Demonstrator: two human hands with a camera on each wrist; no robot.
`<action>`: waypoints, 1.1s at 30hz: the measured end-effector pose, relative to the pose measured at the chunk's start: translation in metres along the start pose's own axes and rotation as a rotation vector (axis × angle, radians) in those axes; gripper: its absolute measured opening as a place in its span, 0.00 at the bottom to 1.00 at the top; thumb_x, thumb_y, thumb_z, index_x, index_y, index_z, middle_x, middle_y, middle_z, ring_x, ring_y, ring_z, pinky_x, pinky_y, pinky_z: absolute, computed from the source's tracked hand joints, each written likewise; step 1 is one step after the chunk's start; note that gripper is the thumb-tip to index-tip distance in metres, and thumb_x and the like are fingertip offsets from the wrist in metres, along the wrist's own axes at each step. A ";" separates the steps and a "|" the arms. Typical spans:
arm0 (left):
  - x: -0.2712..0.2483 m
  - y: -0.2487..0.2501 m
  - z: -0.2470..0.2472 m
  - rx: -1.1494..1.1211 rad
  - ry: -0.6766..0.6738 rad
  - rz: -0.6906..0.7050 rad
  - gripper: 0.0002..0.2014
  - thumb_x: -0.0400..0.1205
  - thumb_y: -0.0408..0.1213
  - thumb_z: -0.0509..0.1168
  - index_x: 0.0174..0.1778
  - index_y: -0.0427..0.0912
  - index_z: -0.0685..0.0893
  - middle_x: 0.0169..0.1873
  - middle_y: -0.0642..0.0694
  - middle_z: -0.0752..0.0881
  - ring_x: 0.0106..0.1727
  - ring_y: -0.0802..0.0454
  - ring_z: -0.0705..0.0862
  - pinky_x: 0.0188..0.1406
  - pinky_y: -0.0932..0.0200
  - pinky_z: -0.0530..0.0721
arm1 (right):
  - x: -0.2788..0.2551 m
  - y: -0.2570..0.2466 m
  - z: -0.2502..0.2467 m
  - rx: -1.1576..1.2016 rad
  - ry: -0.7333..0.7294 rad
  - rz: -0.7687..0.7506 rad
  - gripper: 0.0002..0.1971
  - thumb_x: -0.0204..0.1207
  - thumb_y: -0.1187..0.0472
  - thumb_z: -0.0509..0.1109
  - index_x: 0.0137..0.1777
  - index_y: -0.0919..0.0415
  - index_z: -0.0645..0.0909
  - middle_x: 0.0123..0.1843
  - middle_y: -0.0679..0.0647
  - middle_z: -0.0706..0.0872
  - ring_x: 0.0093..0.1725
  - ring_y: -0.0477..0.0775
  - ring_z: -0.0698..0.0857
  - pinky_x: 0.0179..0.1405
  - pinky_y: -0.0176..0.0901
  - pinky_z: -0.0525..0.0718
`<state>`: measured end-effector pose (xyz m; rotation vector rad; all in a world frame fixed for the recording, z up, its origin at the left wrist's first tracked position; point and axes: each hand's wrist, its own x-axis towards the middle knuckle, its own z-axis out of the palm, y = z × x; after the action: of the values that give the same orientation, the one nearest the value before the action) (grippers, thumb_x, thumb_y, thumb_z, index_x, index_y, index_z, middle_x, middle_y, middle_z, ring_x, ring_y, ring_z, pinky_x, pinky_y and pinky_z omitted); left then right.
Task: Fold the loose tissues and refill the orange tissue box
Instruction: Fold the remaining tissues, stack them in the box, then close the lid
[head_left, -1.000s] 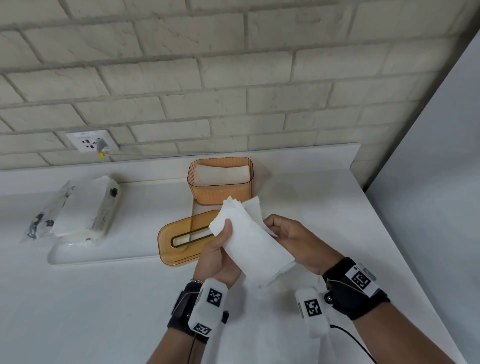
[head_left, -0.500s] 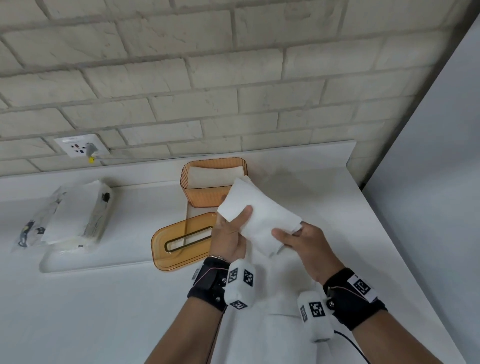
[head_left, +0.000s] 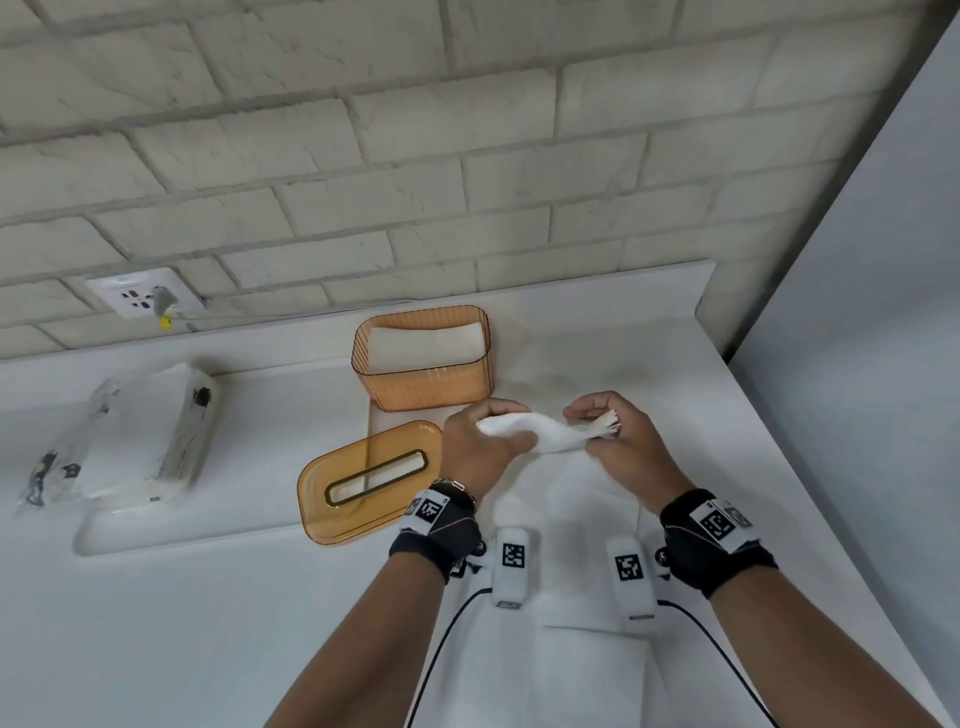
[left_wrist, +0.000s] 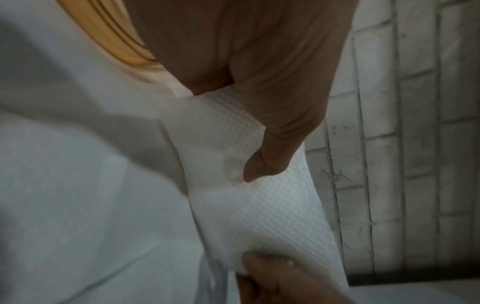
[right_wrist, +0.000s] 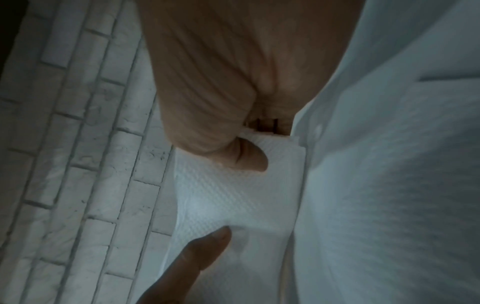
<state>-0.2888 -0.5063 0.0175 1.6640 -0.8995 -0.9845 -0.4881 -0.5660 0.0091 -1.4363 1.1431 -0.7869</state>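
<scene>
A pale brick wall closes off the far side of the white table, and a grey panel hems in my right, so the free room I have lies to the left and toward me. Against the wall stands the orange tissue box, open at the top with white tissues lying inside; its slotted orange lid lies flat just in front and to the left, near my left wrist. Well off to the left a plastic-wrapped tissue pack rests on a shallow white tray, below a wall socket. More loose white sheets lie spread on the table under my forearms. I hold the folded tissue stack in the air between both hands, just in front of the box and clear of its rim. My left hand grasps one end, knuckles up, thumb pressing into the embossed paper in the left wrist view. My right hand pinches the other end, where the frayed sheet edges poke out past the fingers; its thumb bears on the paper in the right wrist view. Both forearms reach forward, roughly parallel, wrists level.
</scene>
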 end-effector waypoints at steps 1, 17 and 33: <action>0.001 -0.001 0.001 -0.017 0.027 -0.011 0.17 0.66 0.32 0.86 0.45 0.56 0.94 0.47 0.57 0.94 0.51 0.54 0.91 0.45 0.64 0.89 | 0.000 0.003 0.000 0.001 0.012 0.016 0.28 0.69 0.85 0.66 0.58 0.52 0.86 0.59 0.49 0.93 0.60 0.52 0.90 0.54 0.43 0.86; -0.002 -0.012 0.002 -0.114 0.117 -0.068 0.23 0.65 0.26 0.87 0.50 0.50 0.88 0.43 0.52 0.94 0.42 0.55 0.93 0.38 0.64 0.89 | -0.003 0.002 0.001 -0.005 0.033 -0.026 0.30 0.68 0.77 0.79 0.62 0.44 0.83 0.55 0.48 0.91 0.51 0.51 0.90 0.46 0.44 0.90; -0.007 -0.004 0.001 -0.147 0.015 -0.102 0.18 0.64 0.38 0.91 0.46 0.41 0.95 0.42 0.46 0.96 0.45 0.46 0.96 0.47 0.51 0.94 | 0.007 0.001 -0.012 -0.028 -0.022 -0.031 0.10 0.73 0.66 0.86 0.51 0.56 0.91 0.43 0.49 0.95 0.42 0.46 0.92 0.43 0.34 0.87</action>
<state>-0.2921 -0.4996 0.0143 1.6023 -0.7203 -1.0799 -0.4973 -0.5771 0.0095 -1.4859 1.1213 -0.7777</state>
